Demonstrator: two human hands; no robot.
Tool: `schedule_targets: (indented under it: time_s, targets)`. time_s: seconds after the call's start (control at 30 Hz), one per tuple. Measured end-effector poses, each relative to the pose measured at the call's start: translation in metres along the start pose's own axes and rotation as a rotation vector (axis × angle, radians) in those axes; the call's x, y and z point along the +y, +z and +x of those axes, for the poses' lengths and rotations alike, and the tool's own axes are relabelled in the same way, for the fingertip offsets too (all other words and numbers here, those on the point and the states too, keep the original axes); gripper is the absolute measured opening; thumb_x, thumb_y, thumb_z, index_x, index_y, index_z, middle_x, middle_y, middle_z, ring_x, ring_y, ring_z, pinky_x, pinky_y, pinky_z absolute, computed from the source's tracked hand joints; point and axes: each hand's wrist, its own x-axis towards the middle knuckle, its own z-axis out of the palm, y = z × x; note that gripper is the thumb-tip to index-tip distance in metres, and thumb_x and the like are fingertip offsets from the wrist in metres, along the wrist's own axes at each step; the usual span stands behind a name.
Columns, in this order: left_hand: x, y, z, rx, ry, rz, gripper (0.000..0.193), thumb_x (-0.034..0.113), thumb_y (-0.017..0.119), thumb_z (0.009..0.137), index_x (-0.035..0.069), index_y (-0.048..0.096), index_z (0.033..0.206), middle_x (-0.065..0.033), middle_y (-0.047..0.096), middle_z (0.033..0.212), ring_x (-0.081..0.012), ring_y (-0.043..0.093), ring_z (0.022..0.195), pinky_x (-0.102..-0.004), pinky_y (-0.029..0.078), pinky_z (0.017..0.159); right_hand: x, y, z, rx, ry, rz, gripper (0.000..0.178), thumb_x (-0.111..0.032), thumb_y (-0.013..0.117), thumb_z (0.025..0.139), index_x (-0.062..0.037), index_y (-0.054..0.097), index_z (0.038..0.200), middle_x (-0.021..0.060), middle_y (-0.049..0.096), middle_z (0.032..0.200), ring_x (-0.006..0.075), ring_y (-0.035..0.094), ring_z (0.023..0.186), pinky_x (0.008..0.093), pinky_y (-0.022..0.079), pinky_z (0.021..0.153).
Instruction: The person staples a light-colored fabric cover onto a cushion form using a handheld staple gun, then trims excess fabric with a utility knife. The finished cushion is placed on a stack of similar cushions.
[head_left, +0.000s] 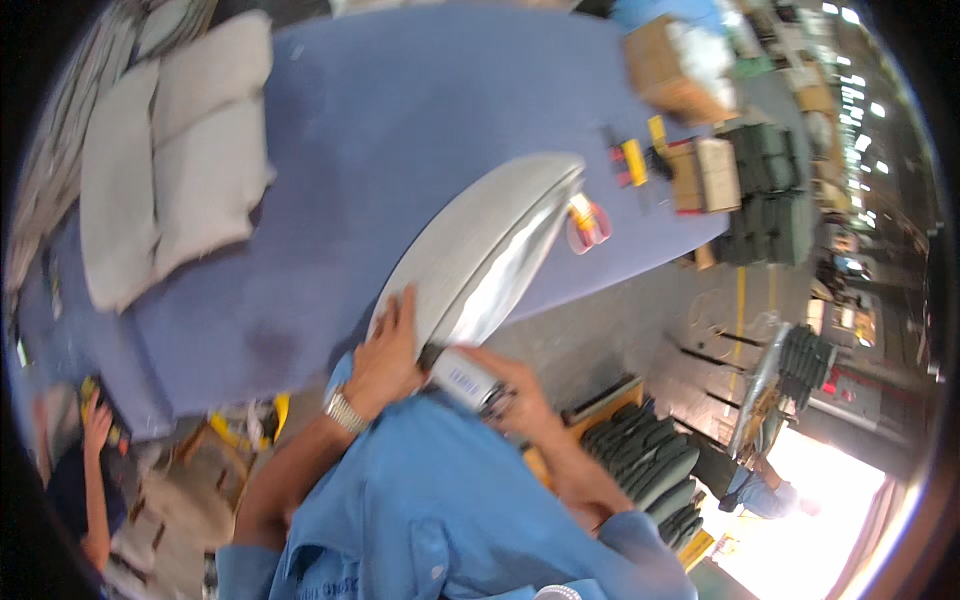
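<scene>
A long, curved grey padded panel with a glossy silvery side lies on a blue-covered table, its near end against my body. My left hand rests on that near end, fingers spread, a metal watch on the wrist. My right hand is wrapped round a whitish-grey handheld tool with a dark tip. The tip is at the panel's near edge, beside my left fingers; whether it touches cannot be made out. Red-handled scissors lie just right of the panel's far end.
Grey fabric-covered panels lie on the left of the table. Cartons and yellow and red hand tools are at the far right. Dark stacked pads stand right of me. Another person's hand shows at lower left.
</scene>
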Motion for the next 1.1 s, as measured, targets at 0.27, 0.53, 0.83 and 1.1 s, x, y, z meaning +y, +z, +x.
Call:
schedule_targets:
  time_s: [0.27,0.53,0.83,1.1]
  targets:
    - [-0.043,-0.029,0.016,-0.266,0.410,-0.385,0.124,0.050,0.083,0.081,-0.003,0.005,0.162,-0.0378,0.017,0.163,-0.0466,0.021,0.153,-0.0463,0.025,0.124,-0.019,-0.001,0.006,0.045,0.065,-0.128,0.074,-0.002,0.078,0.068,-0.0103,0.061,0.140,0.0131,0.072,0.125,0.0292,0.072,0.112,0.0374,0.054,0.098]
    - [-0.057,0.005,0.004,-0.178,0.202,-0.434,0.118,0.061,0.069,0.089,-0.004,0.002,0.161,-0.0383,0.011,0.164,-0.0448,0.005,0.157,-0.0438,0.013,0.127,-0.020,0.005,0.007,0.049,0.007,-0.135,0.076,-0.001,0.080,0.068,-0.0106,0.061,0.141,0.0123,0.072,0.124,0.0283,0.072,0.108,0.0361,0.054,0.096]
    - [-0.033,0.013,-0.016,-0.012,0.174,-0.340,0.100,0.045,0.060,0.097,-0.004,0.001,0.161,-0.0393,0.017,0.162,-0.0483,0.010,0.155,-0.0480,0.013,0.128,-0.013,0.007,0.008,0.044,-0.001,-0.083,0.081,0.004,0.075,0.061,-0.0081,0.060,0.140,0.0155,0.067,0.134,0.0313,0.068,0.120,0.0365,0.050,0.104]
    - [-0.033,0.023,-0.021,0.126,0.137,-0.288,0.095,0.041,0.062,0.096,0.003,0.006,0.163,-0.0410,0.023,0.159,-0.0518,0.021,0.151,-0.0488,0.022,0.125,0.002,0.011,0.005,0.107,-0.083,-0.095,0.076,-0.005,0.074,0.063,-0.0045,0.063,0.138,0.0203,0.067,0.133,0.0330,0.066,0.123,0.0396,0.048,0.108]
